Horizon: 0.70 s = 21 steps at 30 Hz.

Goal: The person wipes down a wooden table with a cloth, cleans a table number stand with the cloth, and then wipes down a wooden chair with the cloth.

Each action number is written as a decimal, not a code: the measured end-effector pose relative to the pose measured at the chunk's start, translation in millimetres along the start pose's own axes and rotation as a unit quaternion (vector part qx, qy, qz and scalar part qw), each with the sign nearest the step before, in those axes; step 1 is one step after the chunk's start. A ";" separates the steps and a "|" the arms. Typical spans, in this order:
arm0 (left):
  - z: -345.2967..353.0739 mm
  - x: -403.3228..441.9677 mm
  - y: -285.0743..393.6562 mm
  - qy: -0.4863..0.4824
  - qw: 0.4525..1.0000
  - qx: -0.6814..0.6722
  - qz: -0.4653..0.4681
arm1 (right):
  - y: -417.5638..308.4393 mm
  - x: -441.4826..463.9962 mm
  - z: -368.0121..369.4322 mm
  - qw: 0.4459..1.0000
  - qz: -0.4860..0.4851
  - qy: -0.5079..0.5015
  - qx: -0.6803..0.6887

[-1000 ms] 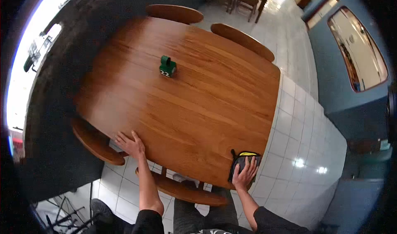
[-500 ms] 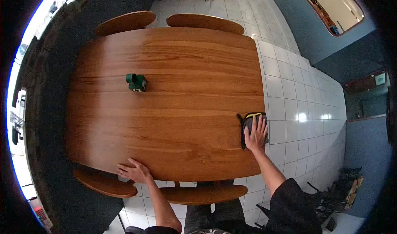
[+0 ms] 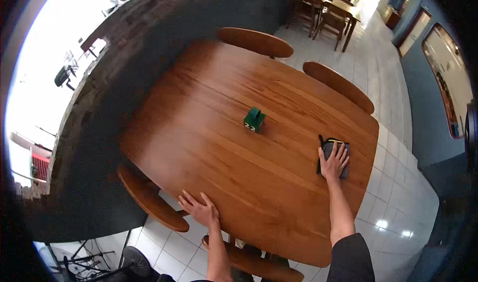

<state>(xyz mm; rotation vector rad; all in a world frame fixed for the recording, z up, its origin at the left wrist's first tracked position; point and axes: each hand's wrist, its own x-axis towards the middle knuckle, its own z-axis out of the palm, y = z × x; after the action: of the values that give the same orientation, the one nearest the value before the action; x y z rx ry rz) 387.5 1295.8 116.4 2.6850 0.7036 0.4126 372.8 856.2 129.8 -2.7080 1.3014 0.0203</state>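
Observation:
My right hand [image 3: 334, 162] lies flat with its fingers spread on a folded dark grey cloth [image 3: 326, 149], pressing it to the wooden table [image 3: 239, 177] near the right side. The cloth has a yellow stripe along its top edge and a black trim; much of it is hidden under the palm. At the table's near left edge rests my left hand [image 3: 200, 210], open, its fingers apart and nothing in it. Near the table's middle stands a small green block-shaped number stand [image 3: 253, 120] marked 22, away from both hands.
Wooden chairs surround the table: two backs at the far side, one being a curved chair back [image 3: 338, 85], and a chair [image 3: 152, 200] at the near left. A dark wall [image 3: 134, 68] runs along the left. Other tables [image 3: 338, 8] stand farther back on white tiles.
The view has turned toward the left. My right hand and the cloth under it have moved inward from the table's right edge. My left hand stays at the near edge.

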 end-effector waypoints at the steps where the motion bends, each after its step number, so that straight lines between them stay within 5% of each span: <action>1: -0.6 1.8 1.0 -0.001 1.000 -0.001 0.004 | -5.9 3.2 -1.5 1.000 -0.023 -0.002 -0.003; 11: -0.4 -1.6 6.1 -0.010 1.000 -0.004 0.000 | 71.8 -56.9 -0.5 0.988 -0.152 0.024 -0.019; 21: 4.9 -2.7 -2.3 -0.032 0.997 0.012 0.065 | 160.1 -179.2 15.1 0.993 0.056 0.099 -0.041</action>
<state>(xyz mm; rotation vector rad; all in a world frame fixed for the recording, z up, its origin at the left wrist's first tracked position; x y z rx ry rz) 386.0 1295.1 110.6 2.7636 0.5205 0.3515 136.7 898.4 108.9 -2.7599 1.5386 -0.1922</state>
